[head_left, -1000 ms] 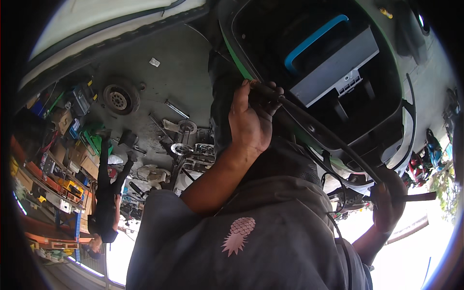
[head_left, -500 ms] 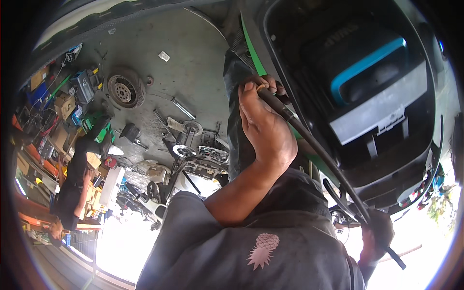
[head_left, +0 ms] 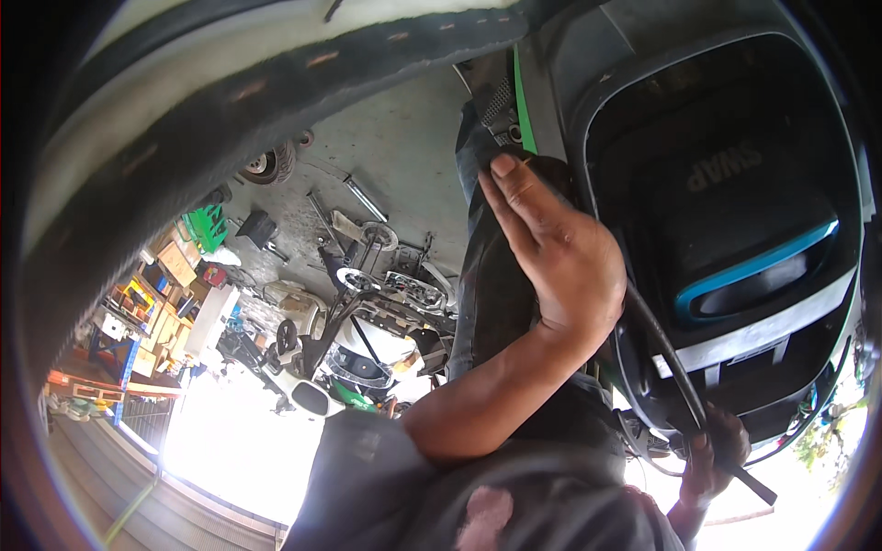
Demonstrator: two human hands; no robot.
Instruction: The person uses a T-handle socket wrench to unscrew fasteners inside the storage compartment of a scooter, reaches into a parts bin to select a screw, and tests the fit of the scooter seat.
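A long dark rod (head_left: 678, 367) slants between my two hands, from the middle of the view down to the lower right. My left hand (head_left: 570, 248) is bent at the wrist near its upper end, back of the hand toward me. The fingertips there are partly hidden, but the rod comes out from behind the hand. My right hand (head_left: 721, 450) is closed around the rod's lower part, and a short end sticks out past it. Alongside lies the open black compartment (head_left: 634, 363) of a scooter, with a black battery (head_left: 726, 174) in it bearing a teal handle (head_left: 763, 266).
A dark stitched edge (head_left: 322, 73) crosses the upper left. Over on the floor are a wheel (head_left: 266, 165), a silver tube (head_left: 366, 199) and stripped scooter parts (head_left: 367, 303). Boxes (head_left: 175, 262) and shelving (head_left: 129, 367) stand at far left.
The view has shifted, so the stitched edge covers more of the upper left and the person at far left is no longer seen. My left hand has moved right, its wrist covering more of the rod.
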